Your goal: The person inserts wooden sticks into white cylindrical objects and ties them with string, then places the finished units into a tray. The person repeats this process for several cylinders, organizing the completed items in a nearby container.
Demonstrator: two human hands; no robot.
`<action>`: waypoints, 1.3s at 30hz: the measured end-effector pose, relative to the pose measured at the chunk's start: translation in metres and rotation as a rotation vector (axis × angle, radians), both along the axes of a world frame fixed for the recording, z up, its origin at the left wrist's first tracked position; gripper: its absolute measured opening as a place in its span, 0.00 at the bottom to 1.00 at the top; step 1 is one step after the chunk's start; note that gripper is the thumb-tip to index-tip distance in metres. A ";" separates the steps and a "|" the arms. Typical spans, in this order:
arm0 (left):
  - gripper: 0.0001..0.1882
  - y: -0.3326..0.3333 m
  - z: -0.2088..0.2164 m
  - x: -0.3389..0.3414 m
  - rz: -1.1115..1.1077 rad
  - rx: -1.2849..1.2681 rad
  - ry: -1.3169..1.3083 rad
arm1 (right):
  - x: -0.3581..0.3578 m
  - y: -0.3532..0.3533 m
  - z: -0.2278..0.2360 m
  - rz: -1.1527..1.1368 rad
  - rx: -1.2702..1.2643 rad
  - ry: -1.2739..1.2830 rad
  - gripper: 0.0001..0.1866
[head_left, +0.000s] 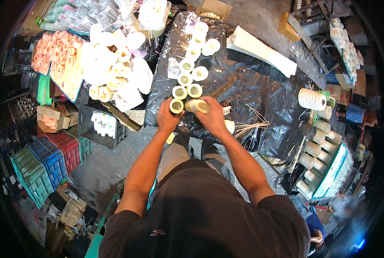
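Head view: the right hand [213, 115] had its fingers curled round a tilted cup [195, 105], blurred, and just beside it the left hand's [168, 117] fingers were part-closed about an upright cup [176, 106]. Beyond them a crooked double line of pale cups [187, 66] ran up the black-covered counter [269, 101], white sheets [260, 49] lying off to its right.

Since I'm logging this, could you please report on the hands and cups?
Left hand around upright cup; right hand holding tilted cup; thin sticks off to the right.
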State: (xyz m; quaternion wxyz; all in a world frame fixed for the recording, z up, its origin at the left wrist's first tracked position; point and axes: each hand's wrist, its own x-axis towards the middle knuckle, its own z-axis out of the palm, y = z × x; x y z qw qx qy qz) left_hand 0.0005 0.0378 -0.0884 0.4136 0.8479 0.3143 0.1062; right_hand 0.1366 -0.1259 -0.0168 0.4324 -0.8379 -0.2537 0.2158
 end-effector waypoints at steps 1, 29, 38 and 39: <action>0.40 0.000 0.001 0.000 0.001 -0.002 0.007 | -0.010 0.010 -0.007 -0.015 0.000 -0.047 0.27; 0.36 0.007 0.010 -0.007 -0.029 -0.132 0.027 | 0.194 0.058 -0.047 -0.096 0.006 -0.069 0.32; 0.35 0.006 0.009 -0.014 0.017 -0.143 0.046 | 0.212 0.064 -0.058 0.136 -0.006 0.054 0.33; 0.34 0.004 0.012 -0.012 0.022 -0.160 0.064 | 0.202 0.057 -0.049 0.159 0.032 -0.004 0.30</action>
